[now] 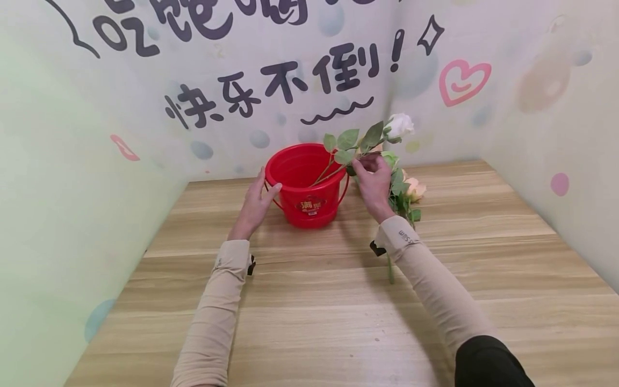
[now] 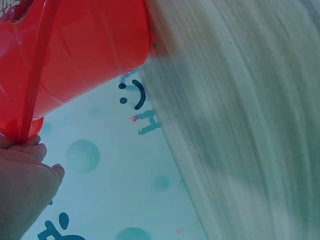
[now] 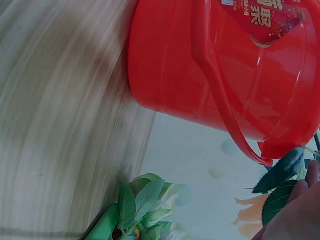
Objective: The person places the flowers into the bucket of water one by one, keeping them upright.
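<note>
A red bucket [image 1: 309,212] stands upright on the wooden table, its handle hanging down. My left hand [image 1: 252,207] holds its left rim, thumb at the front and fingers along the side; the left wrist view shows them by the handle's end. With my right hand [image 1: 374,185] I pinch the stem of a white rose [image 1: 400,126] at the bucket's right rim. Its stem end slants down into the bucket, while the bloom points up and right. The right wrist view shows green leaves [image 3: 282,170] against my fingers, partly cut off by the frame.
Right of the bucket, beyond my right forearm, lie more artificial flowers, among them a peach flower [image 1: 415,189] and a pale green one [image 1: 390,158]. Behind the table [image 1: 309,312] rises a printed wall [image 1: 232,145], with side walls left and right.
</note>
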Motion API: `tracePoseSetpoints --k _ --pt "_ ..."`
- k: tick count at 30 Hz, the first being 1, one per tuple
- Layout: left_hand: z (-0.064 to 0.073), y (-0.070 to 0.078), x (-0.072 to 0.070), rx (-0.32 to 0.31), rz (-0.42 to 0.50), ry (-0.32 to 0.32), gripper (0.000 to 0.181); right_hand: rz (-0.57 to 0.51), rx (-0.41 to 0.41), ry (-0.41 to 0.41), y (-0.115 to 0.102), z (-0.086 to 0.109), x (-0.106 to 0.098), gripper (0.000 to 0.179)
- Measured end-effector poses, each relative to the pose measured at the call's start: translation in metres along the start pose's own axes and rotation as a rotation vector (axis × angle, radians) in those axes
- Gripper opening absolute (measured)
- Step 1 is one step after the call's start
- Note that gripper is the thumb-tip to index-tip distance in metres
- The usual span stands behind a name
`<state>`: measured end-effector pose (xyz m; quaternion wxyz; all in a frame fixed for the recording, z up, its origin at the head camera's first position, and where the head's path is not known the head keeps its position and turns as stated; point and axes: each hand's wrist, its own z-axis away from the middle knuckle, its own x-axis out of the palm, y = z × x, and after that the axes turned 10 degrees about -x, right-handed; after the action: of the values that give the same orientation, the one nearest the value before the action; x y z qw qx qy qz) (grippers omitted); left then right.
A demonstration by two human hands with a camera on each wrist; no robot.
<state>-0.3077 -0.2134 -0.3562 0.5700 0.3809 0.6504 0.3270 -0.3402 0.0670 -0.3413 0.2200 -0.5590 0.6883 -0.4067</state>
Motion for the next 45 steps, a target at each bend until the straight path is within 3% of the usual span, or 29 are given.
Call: tracePoseSetpoints --k 18,29,45 --pt "-0.0017 0.0009 -0.0006 -0.004 0.0 -0.001 0.084 0.044 -0.01 -0.043 -0.0006 -0.0008 0.005 0.016" --pt "0.0061 -0.0015 0.0017 -0.028 -0.016 -0.007 0.086 0.059 0.0 -0.066 0.001 0.0045 0.0024 0.014" --pt "-0.0001 -0.0001 0.0006 0.017 -0.002 0.007 0.084 0.055 -0.025 -0.118 0.0012 -0.0004 0.006 0.013"
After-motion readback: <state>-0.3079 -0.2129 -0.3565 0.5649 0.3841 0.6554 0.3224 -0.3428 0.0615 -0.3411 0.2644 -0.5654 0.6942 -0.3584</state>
